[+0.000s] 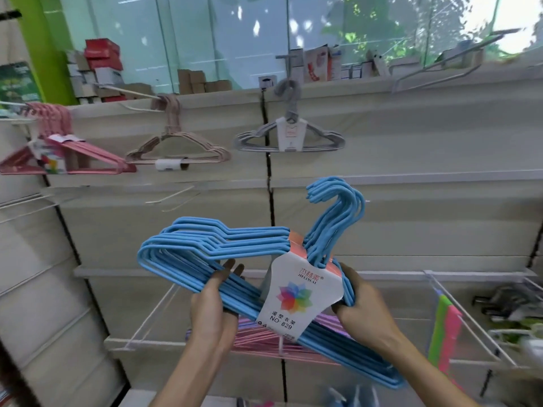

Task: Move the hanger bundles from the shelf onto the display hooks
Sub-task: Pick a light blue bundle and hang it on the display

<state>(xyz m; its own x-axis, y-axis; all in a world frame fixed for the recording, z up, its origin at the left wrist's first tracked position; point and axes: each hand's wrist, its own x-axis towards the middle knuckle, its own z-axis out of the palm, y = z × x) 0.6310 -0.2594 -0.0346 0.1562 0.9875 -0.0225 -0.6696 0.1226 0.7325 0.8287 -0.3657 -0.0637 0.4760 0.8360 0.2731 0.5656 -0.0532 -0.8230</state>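
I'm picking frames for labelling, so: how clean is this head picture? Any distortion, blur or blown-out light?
Head view: wide-angle bending bows the shelf edges toward the borders; the corners smear, so the green and pink item at right is soft; window light at top right is blown out; the blue hanger bundle, held by the left hand and right hand, is sharp, its label readable.

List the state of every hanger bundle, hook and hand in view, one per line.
blue hanger bundle: held in both hands, tilted, not yet hung
left hand: grips the bundle's bottom bars
right hand: grips the bundle beside its label
grey hanger bundle: hanging on a hook
beige hanger bundle: hanging on a hook
pink hanger bundles: hanging at left
pink hangers on shelf: lying in the wire basket
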